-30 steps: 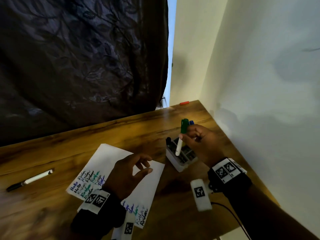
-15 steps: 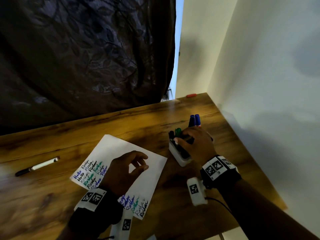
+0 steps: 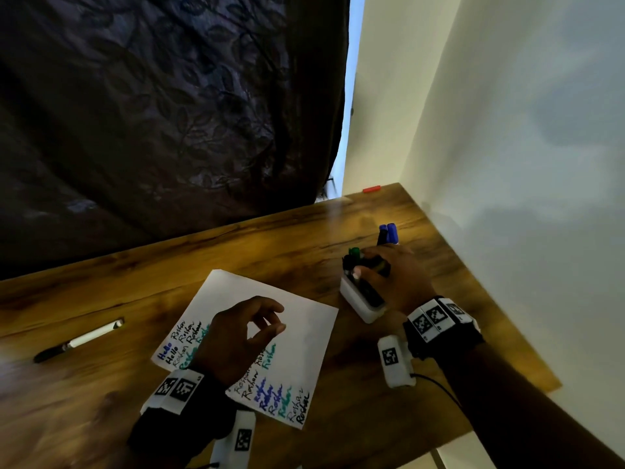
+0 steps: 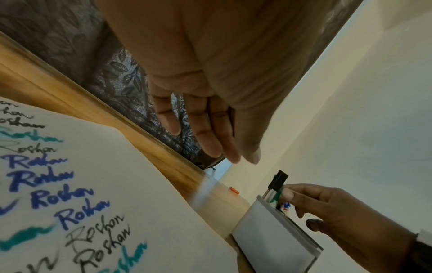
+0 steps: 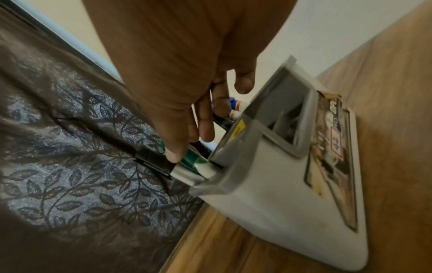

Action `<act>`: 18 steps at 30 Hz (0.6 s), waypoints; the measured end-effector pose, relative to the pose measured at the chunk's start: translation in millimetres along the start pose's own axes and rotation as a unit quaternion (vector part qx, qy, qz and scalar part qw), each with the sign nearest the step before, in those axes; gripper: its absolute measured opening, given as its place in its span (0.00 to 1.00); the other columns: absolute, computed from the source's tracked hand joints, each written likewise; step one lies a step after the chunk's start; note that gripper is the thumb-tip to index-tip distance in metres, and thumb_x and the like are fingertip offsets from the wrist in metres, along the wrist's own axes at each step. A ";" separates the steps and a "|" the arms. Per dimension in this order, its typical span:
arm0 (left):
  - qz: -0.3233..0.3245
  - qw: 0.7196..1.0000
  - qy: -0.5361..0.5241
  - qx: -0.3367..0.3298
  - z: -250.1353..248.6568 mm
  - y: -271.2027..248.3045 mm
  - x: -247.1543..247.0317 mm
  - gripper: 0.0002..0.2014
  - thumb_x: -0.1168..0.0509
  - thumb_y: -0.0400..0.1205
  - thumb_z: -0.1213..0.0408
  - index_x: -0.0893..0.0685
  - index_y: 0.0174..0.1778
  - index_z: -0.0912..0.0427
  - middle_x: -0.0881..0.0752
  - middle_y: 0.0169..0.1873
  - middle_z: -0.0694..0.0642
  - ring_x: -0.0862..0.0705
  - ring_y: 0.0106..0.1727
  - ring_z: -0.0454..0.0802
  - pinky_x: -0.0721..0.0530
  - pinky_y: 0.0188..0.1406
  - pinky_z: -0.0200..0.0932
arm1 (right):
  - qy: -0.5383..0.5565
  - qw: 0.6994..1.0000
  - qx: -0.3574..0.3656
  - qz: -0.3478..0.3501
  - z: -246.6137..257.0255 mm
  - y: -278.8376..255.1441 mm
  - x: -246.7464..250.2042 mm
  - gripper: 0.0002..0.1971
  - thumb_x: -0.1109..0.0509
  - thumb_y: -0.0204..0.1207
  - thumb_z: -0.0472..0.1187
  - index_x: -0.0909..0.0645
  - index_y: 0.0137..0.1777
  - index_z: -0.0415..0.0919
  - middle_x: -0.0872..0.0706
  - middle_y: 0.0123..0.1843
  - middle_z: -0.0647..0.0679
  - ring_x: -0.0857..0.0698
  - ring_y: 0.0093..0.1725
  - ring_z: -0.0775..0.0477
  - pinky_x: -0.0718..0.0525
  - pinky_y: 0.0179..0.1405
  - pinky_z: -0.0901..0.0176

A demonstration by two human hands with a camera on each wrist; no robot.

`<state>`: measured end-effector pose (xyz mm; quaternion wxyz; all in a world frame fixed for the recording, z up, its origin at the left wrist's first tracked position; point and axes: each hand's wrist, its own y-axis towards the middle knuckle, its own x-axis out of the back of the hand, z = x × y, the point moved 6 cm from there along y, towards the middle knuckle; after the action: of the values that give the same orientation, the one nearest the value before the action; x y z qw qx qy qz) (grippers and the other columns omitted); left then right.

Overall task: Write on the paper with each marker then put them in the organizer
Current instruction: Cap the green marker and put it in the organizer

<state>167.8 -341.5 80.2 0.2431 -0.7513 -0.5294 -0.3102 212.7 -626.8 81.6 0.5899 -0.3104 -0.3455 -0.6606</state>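
Note:
A white paper (image 3: pixel 297 319) with names written in blue, green and black lies on the wooden table. My left hand (image 3: pixel 267 324) hovers over it, fingers loosely curled, holding nothing. To the right stands the white organizer (image 3: pixel 358 304) with grey compartments. My right hand (image 3: pixel 363 265) is over it, thumb and fingers pinching the green marker (image 3: pixel 354 252), which stands in a near compartment (image 5: pixel 194 160). Beside it a black-capped marker (image 4: pixel 279 181) sticks up. Two blue markers (image 3: pixel 389 231) stand at the organizer's far side.
A black marker with a white barrel (image 3: pixel 79 340) lies on the table far left. A small red piece (image 3: pixel 371 189) sits at the far table edge. A dark leaf-patterned curtain hangs behind, and a white wall runs along the right edge of the table.
My right hand has brought the green marker down from above the organizer into a compartment. The left hand has stayed over the paper.

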 end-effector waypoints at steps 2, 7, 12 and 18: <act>0.003 1.000 0.005 -0.003 7.6 -3.1 9.0 0.10 0.29 0.79 0.53 0.19 0.55 0.39 0.14 0.42 0.35 0.18 0.50 0.28 0.26 0.46 0.25 | 0.006 1.000 -0.008 -0.023 3.9 -1.8 3.8 0.19 0.25 0.74 0.56 0.15 0.63 0.52 0.14 0.59 0.53 0.19 0.57 0.52 0.19 0.57 0.54; -0.013 0.999 0.010 0.037 49.4 -8.9 38.3 0.07 0.32 0.81 0.51 0.19 0.54 0.39 0.14 0.43 0.36 0.18 0.48 0.29 0.23 0.45 0.29 | 0.000 0.992 0.070 -0.100 64.6 -11.5 17.1 0.14 0.25 0.76 0.50 0.14 0.59 0.47 0.13 0.55 0.47 0.18 0.54 0.48 0.19 0.53 0.54; -0.058 0.987 0.070 0.134 135.7 -19.2 89.7 0.06 0.36 0.84 0.56 0.18 0.56 0.47 0.15 0.44 0.45 0.15 0.44 0.44 0.15 0.42 0.43 | -0.018 0.983 0.165 -0.074 154.0 -18.5 -17.4 0.13 0.32 0.78 0.52 0.13 0.55 0.47 0.12 0.55 0.46 0.18 0.55 0.44 0.25 0.55 0.56; -0.132 0.924 0.203 0.295 254.0 -64.8 152.5 0.31 0.30 0.78 0.47 0.29 0.74 0.55 0.30 0.71 0.60 0.30 0.70 0.64 0.24 0.65 0.62 | 0.021 0.970 0.239 0.035 217.8 -37.0 -93.9 0.11 0.34 0.80 0.56 0.15 0.57 0.56 0.16 0.53 0.62 0.25 0.52 0.66 0.27 0.52 0.71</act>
<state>197.2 -46.2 17.9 0.5127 -0.4895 -0.6308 -0.3155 186.9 -392.2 125.3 0.6765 -0.1589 -0.4699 -0.5443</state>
